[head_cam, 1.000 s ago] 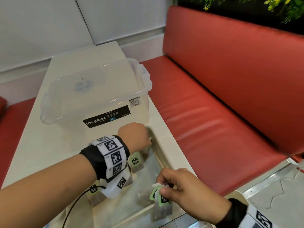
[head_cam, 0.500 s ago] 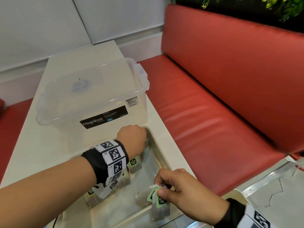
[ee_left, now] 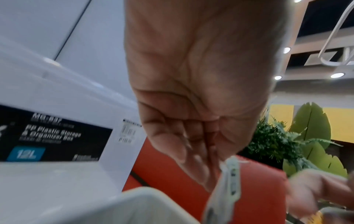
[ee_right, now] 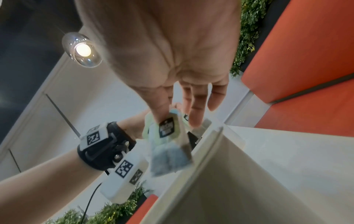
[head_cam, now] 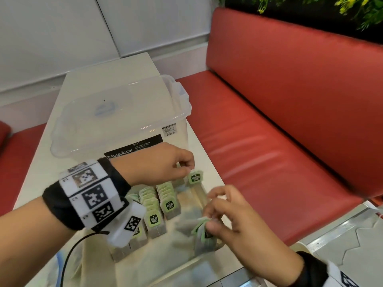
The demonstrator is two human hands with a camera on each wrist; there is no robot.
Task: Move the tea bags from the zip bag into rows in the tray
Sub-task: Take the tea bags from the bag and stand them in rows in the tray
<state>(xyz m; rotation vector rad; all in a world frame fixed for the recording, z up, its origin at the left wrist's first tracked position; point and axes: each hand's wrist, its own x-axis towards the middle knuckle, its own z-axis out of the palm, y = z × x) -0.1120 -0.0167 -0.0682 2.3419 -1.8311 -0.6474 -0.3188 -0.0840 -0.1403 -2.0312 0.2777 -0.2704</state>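
A pale tray (head_cam: 187, 264) lies on the table with several rows of green-tagged tea bags (head_cam: 168, 200) standing in its left part. My left hand (head_cam: 189, 165) is over the tray's far right corner and pinches one tea bag (head_cam: 195, 177) by its tag; the same bag (ee_left: 232, 171) hangs from its fingertips in the left wrist view. My right hand (head_cam: 208, 221) is over the near right of the tray, where thumb and forefinger pinch a small bunch of tea bags (head_cam: 204, 232) (ee_right: 168, 128), other fingers spread. I cannot make out the zip bag.
A clear lidded Megabox storage box (head_cam: 116, 112) stands just behind the tray, close to my left hand. The table edge (head_cam: 209, 162) runs right of the tray, and a red bench (head_cam: 279, 141) lies beyond it. A black cable (head_cam: 68, 257) trails from my left wrist.
My left hand has risen slightly at the tray's far right corner with one tea bag pinched. My right hand keeps its bunch and has spread its outer fingers. The rows have come into sight.
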